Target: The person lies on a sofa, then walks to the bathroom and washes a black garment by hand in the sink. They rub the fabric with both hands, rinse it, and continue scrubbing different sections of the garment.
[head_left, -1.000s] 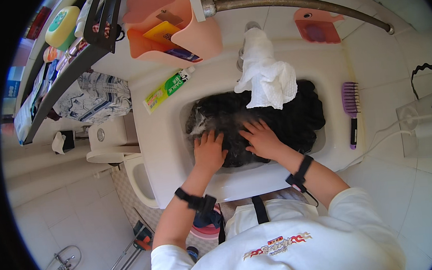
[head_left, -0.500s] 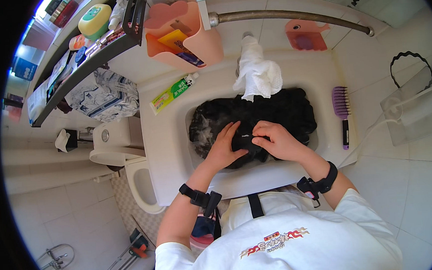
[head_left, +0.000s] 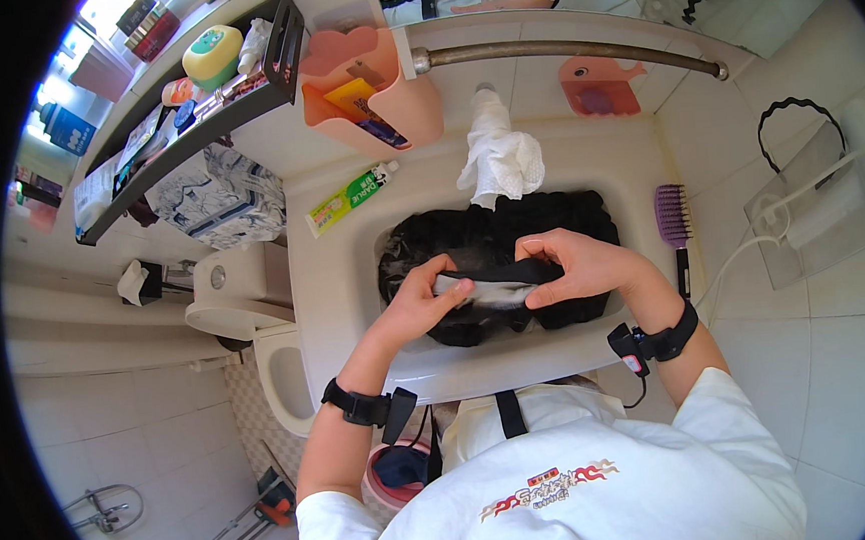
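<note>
Black wet cloth (head_left: 560, 221), apparently a garment, fills most of the white sink (head_left: 346, 326) and lies partly in water. My left hand (head_left: 423, 301) pinches one end of a raised fold of it, its thumb on a grey inner side (head_left: 494, 294). At the other end my right hand (head_left: 578, 265) grips the same fold, fingers curled over the black edge. Between the hands the fold is stretched across, its grey face turned toward me. A white cloth (head_left: 500, 160) hangs over the faucet just beyond the garment.
On the sink's left rim lies a green and yellow toothpaste tube (head_left: 352, 197). A purple hairbrush (head_left: 674, 223) rests on the right rim. Behind stand a pink holder (head_left: 381, 103) and a pink whale-shaped soap dish (head_left: 600, 88). A black shelf (head_left: 182, 127) juts out at upper left; a toilet (head_left: 284, 371) stands left.
Both hands, earlier low on the black cloth, now hold a fold of it up and apart. Its grey inner side has come into sight.
</note>
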Demonstrator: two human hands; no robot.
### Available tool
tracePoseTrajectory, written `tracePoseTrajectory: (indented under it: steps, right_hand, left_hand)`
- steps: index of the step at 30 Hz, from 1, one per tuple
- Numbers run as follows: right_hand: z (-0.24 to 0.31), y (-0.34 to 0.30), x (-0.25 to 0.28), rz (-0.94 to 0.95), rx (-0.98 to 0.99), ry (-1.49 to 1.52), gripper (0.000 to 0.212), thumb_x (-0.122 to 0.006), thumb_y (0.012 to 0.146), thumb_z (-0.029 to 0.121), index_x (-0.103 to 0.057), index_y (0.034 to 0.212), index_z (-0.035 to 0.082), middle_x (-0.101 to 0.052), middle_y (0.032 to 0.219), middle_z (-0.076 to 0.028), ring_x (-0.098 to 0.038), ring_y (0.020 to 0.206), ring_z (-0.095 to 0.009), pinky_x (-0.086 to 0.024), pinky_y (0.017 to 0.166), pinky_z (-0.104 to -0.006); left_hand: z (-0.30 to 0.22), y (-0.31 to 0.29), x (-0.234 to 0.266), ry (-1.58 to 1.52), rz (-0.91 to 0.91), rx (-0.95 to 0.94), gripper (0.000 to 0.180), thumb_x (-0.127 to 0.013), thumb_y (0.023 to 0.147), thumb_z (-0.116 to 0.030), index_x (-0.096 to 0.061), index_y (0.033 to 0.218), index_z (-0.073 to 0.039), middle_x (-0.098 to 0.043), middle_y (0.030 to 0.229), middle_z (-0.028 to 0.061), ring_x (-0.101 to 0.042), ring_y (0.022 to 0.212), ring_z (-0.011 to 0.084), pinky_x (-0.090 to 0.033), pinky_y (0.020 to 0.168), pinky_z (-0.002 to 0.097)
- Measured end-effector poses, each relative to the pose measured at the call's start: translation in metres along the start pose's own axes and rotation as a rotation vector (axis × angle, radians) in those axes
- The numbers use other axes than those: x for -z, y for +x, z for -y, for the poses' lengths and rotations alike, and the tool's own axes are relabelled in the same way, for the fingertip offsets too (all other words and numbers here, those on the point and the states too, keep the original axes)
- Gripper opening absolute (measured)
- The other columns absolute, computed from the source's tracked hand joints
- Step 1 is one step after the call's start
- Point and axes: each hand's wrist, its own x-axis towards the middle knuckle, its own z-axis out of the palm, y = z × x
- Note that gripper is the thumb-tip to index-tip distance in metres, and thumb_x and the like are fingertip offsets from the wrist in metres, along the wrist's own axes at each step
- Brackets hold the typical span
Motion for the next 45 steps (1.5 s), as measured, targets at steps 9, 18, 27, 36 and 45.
tracePoseTrajectory:
  steps: [9, 18, 27, 36, 45]
  right_hand:
    - [0.017, 0.009, -0.02, -0.586, -0.104, -0.72, 0.027, -0.077, 0.069, 0.016, -0.059, 0.082, 0.002, -0.062, 0.07, -0.016, -0.059, 0.066, -0.035, -0.047, 0.064, -0.041]
    - [0.037, -0.016, -0.024, -0.949, 0.138, -0.554, 0.02, -0.064, 0.069, -0.004, -0.058, 0.087, 0.001, -0.062, 0.072, -0.012, -0.061, 0.065, -0.023, -0.049, 0.064, -0.0312]
    - [0.076, -0.028, -0.016, -0.655, 0.068, 0.123, 0.018, -0.052, 0.079, -0.007, -0.058, 0.095, 0.0, -0.06, 0.084, -0.003, -0.056, 0.078, -0.008, -0.044, 0.071, -0.0219]
    - [0.076, -0.032, -0.003, -0.642, 0.01, 0.49, 0.014, -0.053, 0.095, 0.013, -0.059, 0.101, 0.002, -0.061, 0.09, -0.001, -0.056, 0.083, -0.006, -0.044, 0.076, -0.0202]
    - [0.081, -0.055, 0.011, -0.655, -0.024, 0.184, 0.019, -0.068, 0.084, 0.01, -0.061, 0.101, 0.005, -0.055, 0.081, 0.005, -0.046, 0.07, -0.003, -0.037, 0.064, -0.0202]
  left_hand:
    - [-0.015, -0.004, 0.008, 0.098, -0.343, -0.213, 0.024, -0.069, 0.09, -0.021, -0.058, 0.089, 0.0, -0.051, 0.071, -0.004, -0.043, 0.067, 0.003, -0.038, 0.058, 0.0213]
    - [-0.096, -0.026, 0.024, 0.386, -0.455, -0.522, 0.019, -0.076, 0.079, -0.009, -0.061, 0.089, -0.001, -0.059, 0.076, 0.0052, -0.056, 0.068, 0.0193, -0.045, 0.065, 0.0289]
    - [-0.001, -0.002, 0.015, 0.936, -0.597, -0.253, 0.017, -0.068, 0.077, -0.007, -0.057, 0.089, -0.008, -0.058, 0.086, 0.0116, -0.06, 0.078, 0.0365, -0.048, 0.066, 0.0456]
    - [0.075, 0.029, -0.048, 0.161, -0.302, -0.084, 0.033, -0.072, 0.082, -0.011, -0.06, 0.111, -0.003, -0.063, 0.107, 0.0087, -0.06, 0.096, 0.0177, -0.049, 0.082, 0.0302]
    - [0.078, 0.037, -0.05, -0.111, -0.121, -0.131, 0.012, -0.063, 0.092, -0.011, -0.058, 0.101, -0.005, -0.055, 0.08, -0.0034, -0.047, 0.074, 0.006, -0.041, 0.065, 0.024]
